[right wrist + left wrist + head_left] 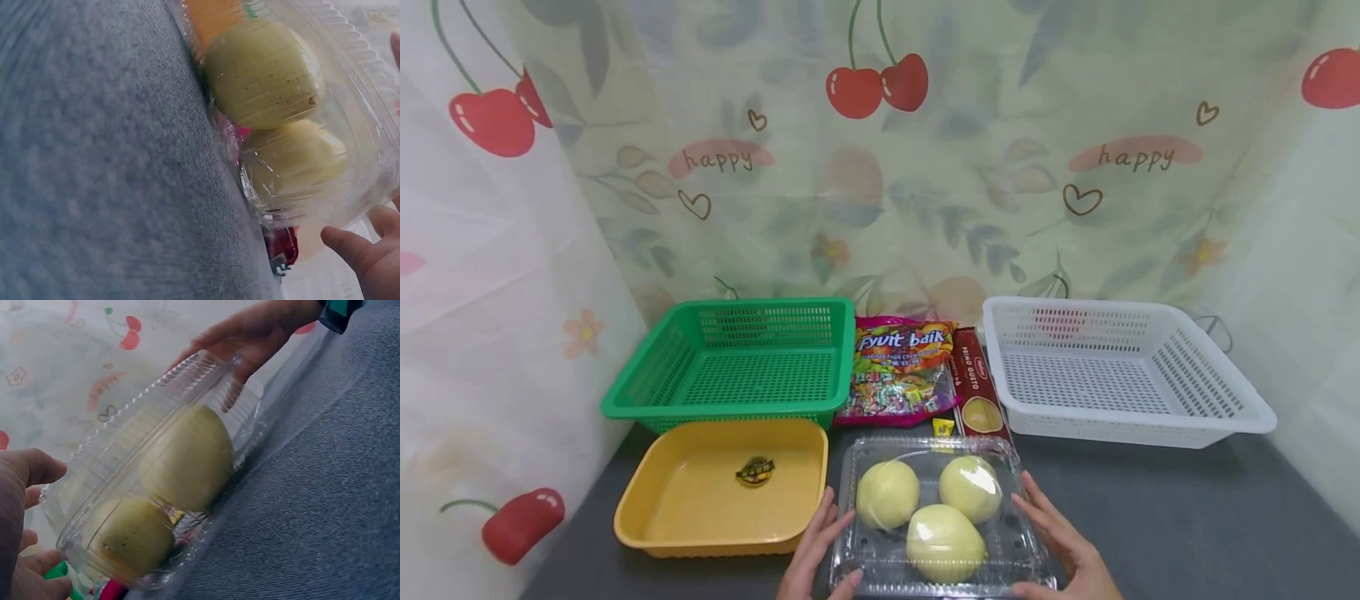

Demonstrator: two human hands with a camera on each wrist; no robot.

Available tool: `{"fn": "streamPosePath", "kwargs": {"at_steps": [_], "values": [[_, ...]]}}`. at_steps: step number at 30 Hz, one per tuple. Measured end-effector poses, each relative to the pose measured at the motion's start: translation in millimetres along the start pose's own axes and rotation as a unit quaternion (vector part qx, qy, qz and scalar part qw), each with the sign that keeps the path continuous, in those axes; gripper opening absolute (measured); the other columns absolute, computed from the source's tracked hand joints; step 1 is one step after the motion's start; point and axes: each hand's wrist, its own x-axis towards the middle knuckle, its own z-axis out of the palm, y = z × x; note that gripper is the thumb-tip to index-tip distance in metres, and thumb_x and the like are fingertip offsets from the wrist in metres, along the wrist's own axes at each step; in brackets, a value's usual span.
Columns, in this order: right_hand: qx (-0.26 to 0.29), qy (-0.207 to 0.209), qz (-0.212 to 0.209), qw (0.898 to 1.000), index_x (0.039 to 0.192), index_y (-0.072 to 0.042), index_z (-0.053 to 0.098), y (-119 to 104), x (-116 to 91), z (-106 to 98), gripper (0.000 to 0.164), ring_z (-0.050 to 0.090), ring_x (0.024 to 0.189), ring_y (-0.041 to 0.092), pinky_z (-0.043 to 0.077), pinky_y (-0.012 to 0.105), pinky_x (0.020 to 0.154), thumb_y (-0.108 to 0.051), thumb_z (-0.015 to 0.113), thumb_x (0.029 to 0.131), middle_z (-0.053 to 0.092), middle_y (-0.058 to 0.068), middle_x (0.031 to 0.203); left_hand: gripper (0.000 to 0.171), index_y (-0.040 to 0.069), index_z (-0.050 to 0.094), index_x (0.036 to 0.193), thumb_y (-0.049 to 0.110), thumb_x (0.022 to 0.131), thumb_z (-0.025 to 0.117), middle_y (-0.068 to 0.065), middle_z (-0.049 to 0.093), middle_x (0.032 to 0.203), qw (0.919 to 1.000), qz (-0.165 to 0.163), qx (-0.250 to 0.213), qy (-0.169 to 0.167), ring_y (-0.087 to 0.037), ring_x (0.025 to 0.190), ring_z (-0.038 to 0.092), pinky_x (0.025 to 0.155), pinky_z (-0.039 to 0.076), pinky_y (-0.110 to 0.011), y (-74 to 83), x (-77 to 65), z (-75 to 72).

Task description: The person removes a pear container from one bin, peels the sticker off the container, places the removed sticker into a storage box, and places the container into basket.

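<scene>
A clear plastic clamshell box (895, 443) lies on the dark tabletop in front of me, its lid down over three pale yellow-green round fruits (946, 543). My left hand (812, 550) is at the box's left side, fingers spread along the edge and thumb near the front corner. On the opposite side, my right hand (1067, 554) has its fingers extended along the edge, the thumb by the front corner. The left wrist view shows both hands at the box's two ends. In the right wrist view, the right thumb (344, 244) points at the box wall.
A yellow tray (722, 500) stands left of the box, with a green basket (730, 412) behind it. Behind the box are a fruit-chew bag (898, 367), a small yellow packet (943, 428) and a red package (976, 375). A white basket (1120, 425) stands back right.
</scene>
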Motion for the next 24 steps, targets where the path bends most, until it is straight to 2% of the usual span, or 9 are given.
{"fn": "streamPosePath", "kwargs": {"at_steps": [4,10,12,15,17,19,21,22,24], "values": [[-0.016,0.0,-0.003,1.0,0.134,0.009,0.042,0,0,3,0.078,0.017,0.139,-0.005,0.025,0.008,0.101,0.014,0.075,0.063,0.015,0.01,0.157,0.052,0.013,0.055,0.13,0.023,0.081,0.07,-0.018,0.02,0.154,0.9998,0.015,-0.003,-0.013,-0.039,0.136,0.029,0.105,0.031,-0.057,-4.1,0.2,2.6],[-0.041,0.022,0.001,0.999,0.131,0.003,0.05,1,0,10,0.075,0.011,0.141,-0.004,0.018,0.002,0.1,0.011,0.078,0.061,0.012,0.018,0.156,0.06,0.011,0.046,0.137,0.025,0.083,0.068,-0.022,0.0,0.155,0.9972,0.003,-0.046,-0.059,-0.047,0.14,0.005,0.103,0.014,-0.071,-7.9,1.1,4.3],[-0.039,0.032,0.0,0.999,0.129,0.004,0.051,0,-1,13,0.074,0.01,0.141,-0.003,0.018,0.001,0.101,0.011,0.077,0.061,0.01,0.02,0.155,0.06,0.012,0.045,0.138,0.024,0.083,0.067,-0.022,0.0,0.156,0.997,0.003,-0.049,-0.06,-0.043,0.141,0.004,0.103,0.013,-0.071,-8.8,0.7,5.6],[-0.044,0.051,0.02,0.998,0.128,0.001,0.053,-1,-1,16,0.071,0.008,0.14,-0.007,0.019,0.0,0.099,0.011,0.077,0.062,0.008,0.017,0.157,0.058,0.017,0.048,0.135,0.021,0.082,0.069,-0.02,0.006,0.156,0.9983,0.013,-0.045,-0.035,-0.023,0.142,0.003,0.105,0.012,-0.069,-10.6,-0.4,9.1],[-0.052,0.06,0.049,0.996,0.127,-0.001,0.055,-4,0,17,0.069,0.009,0.137,-0.011,0.022,0.003,0.099,0.007,0.078,0.063,0.007,0.012,0.158,0.058,0.019,0.05,0.134,0.019,0.08,0.07,-0.021,0.011,0.155,0.9988,0.022,-0.04,-0.019,-0.02,0.141,0.004,0.106,0.012,-0.067,-11.5,-0.7,11.3],[-0.062,0.064,0.087,0.992,0.127,-0.004,0.056,-6,0,18,0.067,0.01,0.134,-0.016,0.024,0.005,0.098,0.004,0.079,0.065,0.007,0.006,0.158,0.057,0.022,0.049,0.133,0.02,0.08,0.07,-0.021,0.013,0.154,0.999,0.018,-0.037,-0.017,-0.024,0.143,0.005,0.106,0.011,-0.067,-11.3,-0.9,12.2],[-0.067,0.061,0.12,0.989,0.129,-0.006,0.055,-9,0,19,0.066,0.012,0.13,-0.019,0.03,0.014,0.099,0.0,0.079,0.067,0.009,0.001,0.158,0.058,0.021,0.049,0.134,0.021,0.08,0.07,-0.022,0.013,0.154,0.9988,0.012,-0.041,-0.023,-0.039,0.142,0.008,0.106,0.011,-0.067,-10.6,-0.6,12.4],[-0.067,0.058,0.134,0.987,0.13,-0.007,0.054,-10,0,19,0.066,0.013,0.128,-0.021,0.032,0.016,0.098,-0.002,0.079,0.068,0.009,0.001,0.158,0.059,0.019,0.048,0.134,0.022,0.08,0.07,-0.023,0.012,0.154,0.9986,0.007,-0.045,-0.029,-0.043,0.14,0.008,0.106,0.011,-0.067,-10.3,-0.3,12.2],[-0.063,0.054,0.145,0.986,0.131,-0.008,0.052,-10,0,19,0.067,0.013,0.127,-0.022,0.034,0.017,0.098,-0.004,0.078,0.07,0.009,0.004,0.158,0.061,0.016,0.046,0.136,0.022,0.08,0.07,-0.023,0.011,0.154,0.9981,-0.002,-0.047,-0.039,-0.045,0.14,0.01,0.106,0.012,-0.065,-10.1,0.1,11.9]]}}
